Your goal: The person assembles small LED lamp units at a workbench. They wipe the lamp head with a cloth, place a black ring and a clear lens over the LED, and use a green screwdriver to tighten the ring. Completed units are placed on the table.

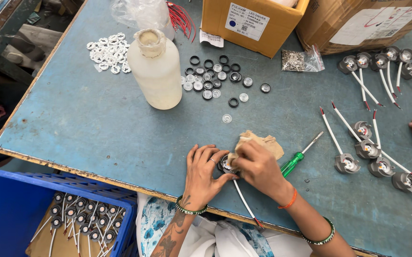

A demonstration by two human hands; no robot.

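Small lamp fitting point(225, 164) held between left hand point(203, 171) and right hand point(258, 164).

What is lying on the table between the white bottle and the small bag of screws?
In the head view, a cluster of black rings and clear round lenses lies between the white bottle and the bag of screws.

Lamp unit point(225, 163): small, round, grey, white wire trailing toward me; pinched between my fingers. Cloth point(263, 143): tan, crumpled, pressed on it.

Bare tabletop point(96, 128) left of hands; bottle point(156, 71) behind (upright); screwdriver point(297, 159) right.
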